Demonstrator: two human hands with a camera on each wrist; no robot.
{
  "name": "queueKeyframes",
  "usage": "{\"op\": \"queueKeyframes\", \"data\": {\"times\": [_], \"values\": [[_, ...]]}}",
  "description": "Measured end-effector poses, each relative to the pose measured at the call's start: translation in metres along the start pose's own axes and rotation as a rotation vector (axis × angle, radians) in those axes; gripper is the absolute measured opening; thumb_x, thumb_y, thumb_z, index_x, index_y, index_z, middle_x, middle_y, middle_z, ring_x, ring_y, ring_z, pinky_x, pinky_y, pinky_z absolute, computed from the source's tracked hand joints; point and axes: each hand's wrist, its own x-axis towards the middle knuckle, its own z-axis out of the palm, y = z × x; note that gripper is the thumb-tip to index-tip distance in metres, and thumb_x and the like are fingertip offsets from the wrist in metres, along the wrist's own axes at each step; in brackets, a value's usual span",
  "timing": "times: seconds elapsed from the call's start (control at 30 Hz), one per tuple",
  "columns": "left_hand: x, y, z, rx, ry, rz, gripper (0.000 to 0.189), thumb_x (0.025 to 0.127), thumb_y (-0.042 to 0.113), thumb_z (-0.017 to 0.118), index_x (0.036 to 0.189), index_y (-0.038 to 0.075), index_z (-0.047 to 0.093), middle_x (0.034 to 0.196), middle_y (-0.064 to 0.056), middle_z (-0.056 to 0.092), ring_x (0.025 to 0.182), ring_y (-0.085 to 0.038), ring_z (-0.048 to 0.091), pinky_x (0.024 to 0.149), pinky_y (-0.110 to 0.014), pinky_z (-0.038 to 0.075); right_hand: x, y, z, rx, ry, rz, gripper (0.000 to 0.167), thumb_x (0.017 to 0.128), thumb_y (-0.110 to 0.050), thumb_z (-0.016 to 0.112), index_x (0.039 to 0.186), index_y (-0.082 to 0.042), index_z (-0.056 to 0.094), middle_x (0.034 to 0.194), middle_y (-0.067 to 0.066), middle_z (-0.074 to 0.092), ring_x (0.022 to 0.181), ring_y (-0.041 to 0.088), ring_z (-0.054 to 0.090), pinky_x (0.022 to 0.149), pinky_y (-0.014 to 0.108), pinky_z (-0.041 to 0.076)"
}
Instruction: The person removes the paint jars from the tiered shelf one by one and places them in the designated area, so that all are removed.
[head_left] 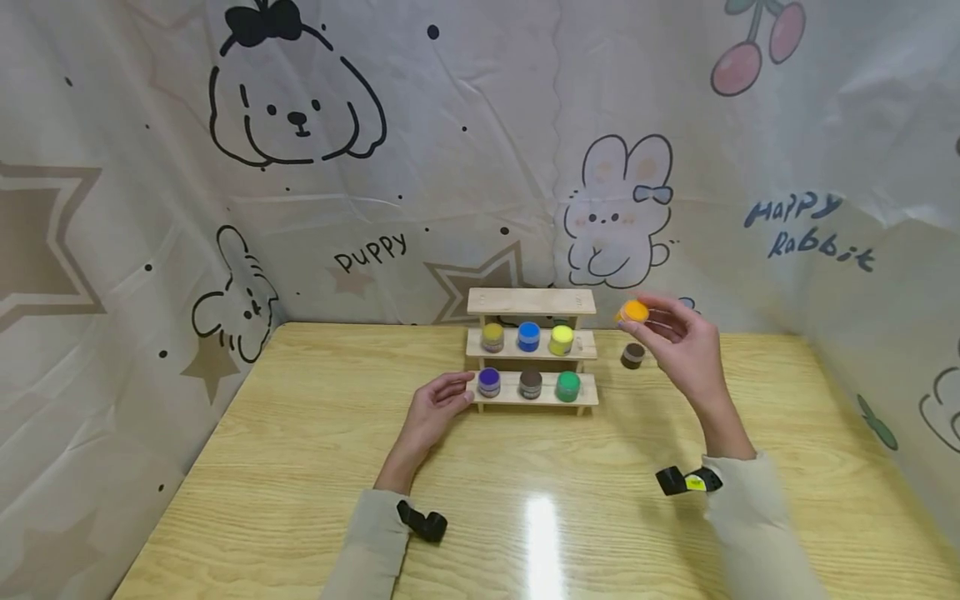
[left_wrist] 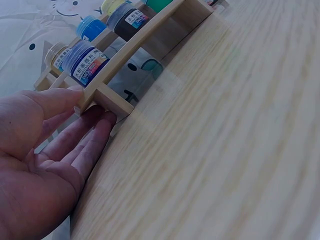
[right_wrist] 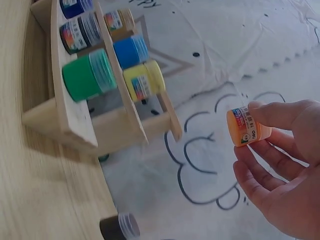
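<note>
My right hand [head_left: 686, 346] holds an orange paint jar [head_left: 632, 312] in the air, to the right of a three-tier wooden rack [head_left: 531, 300]. In the right wrist view, thumb and fingers pinch the orange jar, its label facing out. My left hand [head_left: 435, 408] grips the left end of the rack's lowest tier, thumb at the board's end and fingers beneath by the leg. On that tier stand a purple jar [head_left: 489, 382], a dark brown jar [head_left: 530, 384] and a green jar [head_left: 567, 386]. The middle tier bears an ochre jar [head_left: 492, 337], a blue jar [head_left: 528, 337] and a yellow jar [head_left: 561, 340].
Another dark jar [head_left: 632, 356] stands on the wooden table [head_left: 322, 467] to the right of the rack, below my right hand. The rack's bare top tier is close to a printed curtain [head_left: 480, 167] along the table's back edge.
</note>
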Motion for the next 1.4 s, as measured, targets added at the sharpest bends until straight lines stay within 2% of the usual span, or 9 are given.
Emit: {"op": "queueKeyframes", "data": {"times": [0.27, 0.47, 0.63, 0.9, 1.1, 1.23, 1.4], "values": [[-0.001, 0.002, 0.0, -0.017, -0.003, -0.005, 0.035, 0.097, -0.002, 0.068, 0.131, -0.005, 0.065, 0.133, -0.021, 0.065, 0.123, -0.035, 0.059, 0.09, -0.02, 0.054, -0.008, 0.015, -0.02, 0.027, 0.114, 0.107, 0.046, 0.09, -0.012, 0.081, 0.132, -0.001, 0.066, 0.124, 0.007, 0.068, 0.104, 0.004, 0.065, 0.09, 0.012, 0.051], [0.0, 0.002, -0.001, -0.014, -0.008, -0.007, 0.034, 0.097, -0.002, 0.068, 0.131, -0.004, 0.065, 0.132, -0.021, 0.065, 0.121, -0.033, 0.06, 0.089, -0.02, 0.055, -0.008, 0.029, -0.032, 0.009, 0.171, 0.177, 0.045, 0.09, -0.015, 0.081, 0.131, -0.001, 0.067, 0.121, 0.001, 0.069, 0.103, 0.002, 0.065, 0.088, 0.01, 0.051], [-0.002, 0.001, -0.001, -0.012, 0.011, -0.007, 0.034, 0.097, -0.001, 0.068, 0.131, -0.004, 0.065, 0.132, -0.021, 0.066, 0.122, -0.034, 0.06, 0.09, -0.02, 0.054, -0.008, 0.044, -0.04, -0.006, 0.21, 0.236, 0.046, 0.09, -0.014, 0.081, 0.132, 0.0, 0.065, 0.123, 0.0, 0.066, 0.104, 0.002, 0.063, 0.087, 0.01, 0.051], [0.0, 0.001, -0.002, -0.001, -0.013, -0.003, 0.034, 0.097, 0.0, 0.069, 0.13, -0.003, 0.065, 0.133, -0.02, 0.065, 0.125, -0.034, 0.059, 0.093, -0.021, 0.053, -0.015, 0.071, -0.058, 0.089, 0.278, 0.375, 0.046, 0.088, -0.008, 0.082, 0.131, -0.004, 0.067, 0.12, -0.006, 0.064, 0.102, 0.004, 0.063, 0.08, 0.008, 0.052], [0.002, 0.004, -0.004, -0.002, 0.006, -0.008, 0.033, 0.097, 0.0, 0.069, 0.13, -0.003, 0.066, 0.132, -0.019, 0.066, 0.124, -0.032, 0.06, 0.093, -0.022, 0.054, -0.014, 0.089, -0.064, 0.164, 0.297, 0.455, 0.047, 0.086, -0.009, 0.084, 0.13, -0.005, 0.067, 0.117, -0.008, 0.063, 0.105, 0.007, 0.062, 0.078, 0.008, 0.052], [0.0, 0.003, -0.004, 0.001, 0.017, -0.009, 0.032, 0.097, 0.0, 0.069, 0.129, -0.003, 0.066, 0.132, -0.019, 0.066, 0.123, -0.032, 0.06, 0.094, -0.023, 0.054, -0.017, 0.1, -0.066, 0.183, 0.3, 0.507, 0.049, 0.085, -0.008, 0.085, 0.131, -0.004, 0.066, 0.114, -0.009, 0.064, 0.102, 0.007, 0.062, 0.077, 0.008, 0.052], [0.0, 0.002, -0.002, 0.012, 0.003, -0.002, 0.034, 0.098, 0.003, 0.069, 0.131, -0.003, 0.065, 0.133, -0.02, 0.065, 0.124, -0.034, 0.06, 0.097, -0.025, 0.054, -0.021, 0.116, -0.072, 0.174, 0.357, 0.581, 0.047, 0.083, -0.011, 0.087, 0.126, -0.008, 0.069, 0.109, -0.012, 0.064, 0.093, 0.001, 0.062, 0.074, 0.005, 0.051]]}}
